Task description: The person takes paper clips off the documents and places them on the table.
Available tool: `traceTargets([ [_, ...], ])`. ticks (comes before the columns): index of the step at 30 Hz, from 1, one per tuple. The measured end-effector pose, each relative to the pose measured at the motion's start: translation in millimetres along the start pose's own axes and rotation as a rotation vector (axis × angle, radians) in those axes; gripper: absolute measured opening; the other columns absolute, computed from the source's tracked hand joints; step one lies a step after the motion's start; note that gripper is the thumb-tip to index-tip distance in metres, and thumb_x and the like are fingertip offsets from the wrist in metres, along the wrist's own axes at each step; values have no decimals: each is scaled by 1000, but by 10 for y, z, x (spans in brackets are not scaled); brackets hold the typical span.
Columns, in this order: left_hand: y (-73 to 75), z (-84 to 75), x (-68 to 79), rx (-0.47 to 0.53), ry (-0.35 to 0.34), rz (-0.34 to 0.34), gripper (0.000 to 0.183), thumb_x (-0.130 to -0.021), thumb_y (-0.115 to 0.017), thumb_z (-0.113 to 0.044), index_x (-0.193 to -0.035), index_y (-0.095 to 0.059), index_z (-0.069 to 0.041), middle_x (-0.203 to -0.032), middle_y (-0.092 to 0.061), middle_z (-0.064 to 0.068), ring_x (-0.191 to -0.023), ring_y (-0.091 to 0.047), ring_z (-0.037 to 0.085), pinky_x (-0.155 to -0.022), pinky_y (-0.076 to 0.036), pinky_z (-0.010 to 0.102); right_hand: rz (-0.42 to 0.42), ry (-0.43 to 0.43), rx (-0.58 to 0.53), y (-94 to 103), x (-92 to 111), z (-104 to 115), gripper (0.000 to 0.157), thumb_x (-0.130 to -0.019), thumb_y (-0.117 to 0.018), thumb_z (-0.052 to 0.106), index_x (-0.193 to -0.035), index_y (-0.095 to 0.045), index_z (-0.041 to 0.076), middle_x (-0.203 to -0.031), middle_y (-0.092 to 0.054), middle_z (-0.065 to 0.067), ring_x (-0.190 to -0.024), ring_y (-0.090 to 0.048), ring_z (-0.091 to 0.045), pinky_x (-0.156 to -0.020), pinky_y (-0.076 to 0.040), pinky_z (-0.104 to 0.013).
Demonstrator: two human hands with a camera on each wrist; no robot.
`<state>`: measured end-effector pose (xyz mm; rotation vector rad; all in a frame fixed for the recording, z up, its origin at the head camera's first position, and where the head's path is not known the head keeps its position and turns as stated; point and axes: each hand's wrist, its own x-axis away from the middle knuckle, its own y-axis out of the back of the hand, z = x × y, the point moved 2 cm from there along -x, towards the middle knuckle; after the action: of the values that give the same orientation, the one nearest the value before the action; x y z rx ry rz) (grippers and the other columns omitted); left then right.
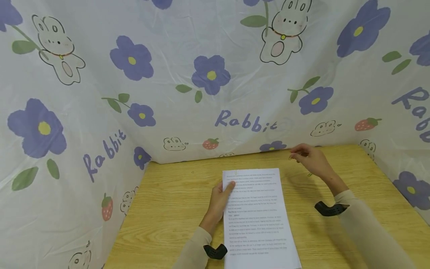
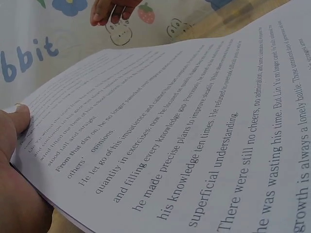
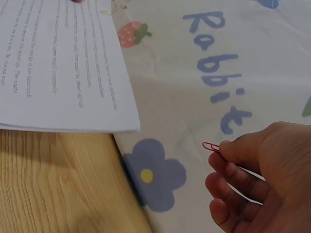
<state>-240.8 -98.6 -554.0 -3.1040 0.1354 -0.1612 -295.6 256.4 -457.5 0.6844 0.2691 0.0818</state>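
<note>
My left hand point(image 1: 220, 201) grips the left edge of a stack of printed sheets point(image 1: 255, 216), thumb on top of the page. The sheets are raised off the wooden table in the wrist views. A yellow paper clip point(image 1: 236, 172) sits on the stack's top edge, just beyond the left thumb. To the right of the stack's far corner, my right hand point(image 1: 310, 158) pinches a red paper clip point(image 3: 210, 146) between thumb and index finger. Its other fingers are loosely curled, and the clip is apart from the paper.
A small yellowish clip point(image 1: 310, 174) lies on the wooden table point(image 1: 168, 216) below the right hand. Behind the table and along both sides hangs a white curtain point(image 1: 174, 101) printed with flowers and rabbits. Each wrist carries a black band point(image 1: 330, 209).
</note>
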Motion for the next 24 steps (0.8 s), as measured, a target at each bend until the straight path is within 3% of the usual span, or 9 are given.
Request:
traceTargets([
  [2, 2, -1, -3, 3, -1, -7, 47, -106, -64, -46, -139, -65, -12, -106, -81, 12, -81, -79, 16, -70, -64, 27, -11, -12, 8, 34, 13, -37, 29, -110, -63, 28, -127, -70, 6, -113, -76, -18, -92, -69, -22, -74, -55, -25],
  [9, 12, 0, -4, 4, 16, 22, 45, -110, -61, -35, -148, -58, -12, -113, -78, 12, -88, -77, 15, -75, -63, 25, -21, -61, 15, 114, 60, -204, 32, -109, -64, 29, -127, -69, 4, -114, -76, -20, -85, -65, -3, -73, -56, -23],
  [16, 14, -14, 3, 30, 12, 34, 50, -108, -56, -14, -156, -47, -5, -126, -71, 15, -98, -75, 16, -86, -62, 24, -42, -67, 26, 138, 98, -369, 27, -109, -64, 21, -123, -70, 0, -112, -76, -22, -89, -70, -24, -70, -55, -23],
  [24, 24, -33, 13, 61, 11, 30, 48, -108, -58, -12, -155, -50, -7, -124, -75, 18, -97, -79, 22, -83, -65, 28, -48, -97, 35, 165, 153, -602, 30, -109, -63, 18, -123, -66, -8, -110, -75, -26, -79, -65, -2, -68, -55, -21],
])
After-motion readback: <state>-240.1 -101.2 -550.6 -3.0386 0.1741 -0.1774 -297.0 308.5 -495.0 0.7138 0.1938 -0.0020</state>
